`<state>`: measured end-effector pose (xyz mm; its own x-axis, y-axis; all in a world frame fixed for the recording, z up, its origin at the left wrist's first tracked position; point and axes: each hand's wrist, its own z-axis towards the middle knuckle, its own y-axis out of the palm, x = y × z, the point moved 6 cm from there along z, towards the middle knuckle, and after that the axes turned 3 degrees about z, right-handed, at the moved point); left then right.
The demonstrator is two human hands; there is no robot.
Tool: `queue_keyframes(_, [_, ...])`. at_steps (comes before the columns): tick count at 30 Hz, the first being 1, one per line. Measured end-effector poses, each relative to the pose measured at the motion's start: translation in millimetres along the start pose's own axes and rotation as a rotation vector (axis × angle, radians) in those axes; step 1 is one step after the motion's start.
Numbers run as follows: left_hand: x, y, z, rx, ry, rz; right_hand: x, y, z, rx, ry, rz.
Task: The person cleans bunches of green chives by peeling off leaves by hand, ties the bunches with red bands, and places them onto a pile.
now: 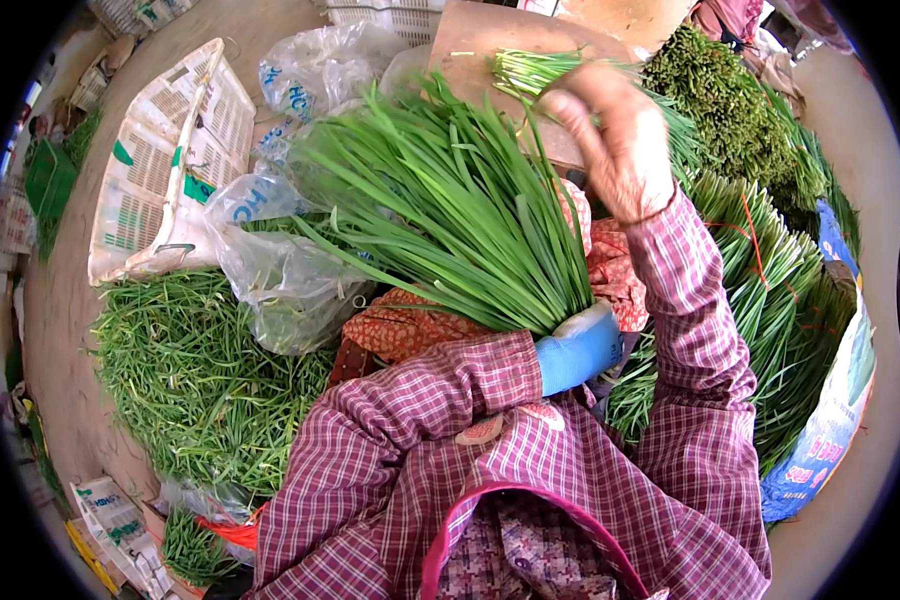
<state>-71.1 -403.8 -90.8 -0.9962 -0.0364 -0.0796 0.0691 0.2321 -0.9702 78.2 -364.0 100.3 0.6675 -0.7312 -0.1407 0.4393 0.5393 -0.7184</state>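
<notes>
Fingers of the left hand [578,356], themselves hidden by a smooth blue covering, close round the base of a thick, fan-shaped bunch of long, flat green leaves [460,200]. The bunch spreads forward and leftward from that grip, its tips well apart from the fingers. Beyond and above the grip, at the bunch's right edge, hovers the bare right hand [620,145], its fingers half curled towards the thumb (whether a leaf is pinched there, I cannot tell).

Just past the right fingertips, a small bundle of green stalks with pale ends [530,72] lies on a flat brown board [470,35]. Red-orange patterned cloth [420,325] shows beside the left fingers, under the bunch. To the right of both sets of fingers are a heap of dark green stalks with budded tips [725,105] and, nearer, long green bundles with red ties [755,235]. Left of the left fingers, a clear plastic bag with blue lettering [290,290] sits near a heap of loose green leaves [195,385]; farther off stands a white slatted plastic crate [145,170].
</notes>
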Motion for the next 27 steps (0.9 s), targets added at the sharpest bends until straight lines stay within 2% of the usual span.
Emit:
queue_keyframes(1, [0.5,0.9,0.0,0.002,-0.001,-0.003,-14.7,15.2,-0.6,-0.232,-0.108,0.202])
queue_keyframes(3, [-0.9,5.4,2.7,0.151,-0.084,-0.037,-49.1,45.1,-17.6,-0.416,-0.152,0.55])
queue_keyframes(5, [2.2,15.6,0.3,0.226,-0.122,-0.202,-67.6,75.2,-42.2,-0.767,0.049,0.531])
queue_keyframes(8, [7.7,24.0,-7.2,0.246,-0.112,-0.429,-81.9,91.9,-54.9,-0.738,0.058,0.368])
queue_keyframes(9, [7.9,25.6,-9.0,0.244,-0.11,-0.47,-85.6,94.0,-57.5,-0.739,0.058,0.368])
queue_keyframes(11, [9.0,26.7,-11.0,0.245,-0.113,-0.52,-86.6,100.8,-64.1,-0.759,0.012,0.087])
queue_keyframes(13, [7.8,27.0,-11.5,0.259,-0.123,-0.539,-84.8,106.0,-74.1,-0.766,0.019,0.063])
queue_keyframes(19, [3.6,24.8,-8.0,0.318,-0.136,-0.523,-96.9,72.6,-79.3,-0.571,0.007,0.341])
queue_keyframes(23, [0.5,23.1,-4.9,0.348,-0.153,-0.52,-92.3,52.5,-94.0,-0.684,0.25,0.631])
queue_keyframes(25, [-0.3,21.6,-3.4,0.362,-0.154,-0.52,-84.9,41.5,-97.9,-0.589,0.307,0.785])
queue_keyframes(27, [-0.6,21.0,-2.6,0.373,-0.158,-0.519,-70.4,36.3,-106.5,-0.564,0.503,0.886])
